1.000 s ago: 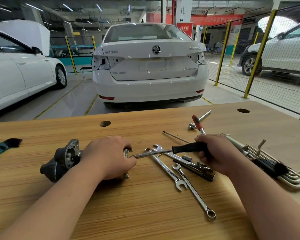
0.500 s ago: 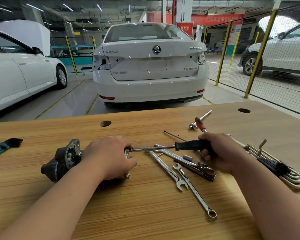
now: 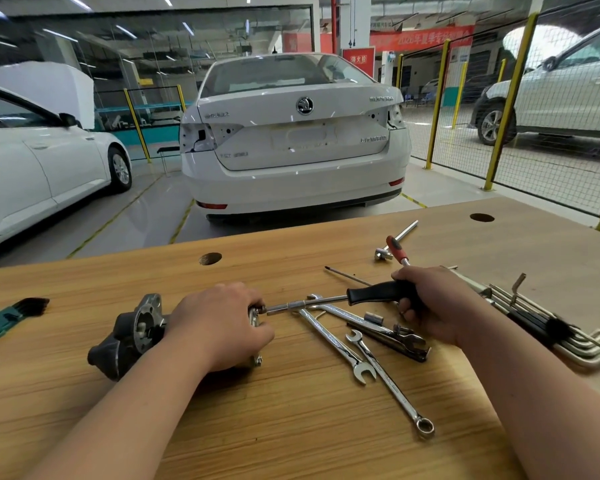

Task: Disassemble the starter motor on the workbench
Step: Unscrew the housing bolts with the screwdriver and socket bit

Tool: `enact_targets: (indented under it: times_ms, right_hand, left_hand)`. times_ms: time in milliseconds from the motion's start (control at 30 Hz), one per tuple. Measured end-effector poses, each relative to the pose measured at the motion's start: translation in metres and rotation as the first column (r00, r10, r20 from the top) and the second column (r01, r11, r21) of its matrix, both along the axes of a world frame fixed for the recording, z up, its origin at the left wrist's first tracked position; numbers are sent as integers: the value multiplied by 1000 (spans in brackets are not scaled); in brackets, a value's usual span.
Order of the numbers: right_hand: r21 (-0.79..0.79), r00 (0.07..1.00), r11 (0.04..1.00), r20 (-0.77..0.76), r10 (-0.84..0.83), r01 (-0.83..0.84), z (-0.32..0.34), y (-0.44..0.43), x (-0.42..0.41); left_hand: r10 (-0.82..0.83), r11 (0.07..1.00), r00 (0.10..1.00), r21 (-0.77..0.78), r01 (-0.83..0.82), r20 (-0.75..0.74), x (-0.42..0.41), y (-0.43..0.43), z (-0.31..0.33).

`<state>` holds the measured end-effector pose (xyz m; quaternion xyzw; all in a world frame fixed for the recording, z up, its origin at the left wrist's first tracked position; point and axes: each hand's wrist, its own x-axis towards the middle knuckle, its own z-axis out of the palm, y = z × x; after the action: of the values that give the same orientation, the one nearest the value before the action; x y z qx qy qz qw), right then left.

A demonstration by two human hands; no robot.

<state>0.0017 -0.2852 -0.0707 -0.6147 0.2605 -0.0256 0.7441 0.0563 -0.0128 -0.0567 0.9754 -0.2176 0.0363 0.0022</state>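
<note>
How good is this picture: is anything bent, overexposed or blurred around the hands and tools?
Head view: the wide lens bends the workbench edge and the yellow fence posts; daylight at the upper right is blown out; the left hand casts a soft shadow; the right hand, the black-handled driver and the wrenches look sharp.

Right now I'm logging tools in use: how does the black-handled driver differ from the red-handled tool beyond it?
The black-handled driver is gripped by the right hand; the red-handled tool lies on the workbench. The driver runs sideways, its tip at the starter motor that the left hand holds; the red-handled tool angles away from the person. Both have bare metal shafts.
</note>
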Motion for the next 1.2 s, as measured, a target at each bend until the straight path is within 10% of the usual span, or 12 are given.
enact_targets:
  times_ms: [1200]
  right_hand:
    - [30, 1000, 1000, 5, -8, 8, -2, -2, 1]
  left_hand:
    - [-12, 1000, 1000, -7, 12, 10, -4, 0, 1]
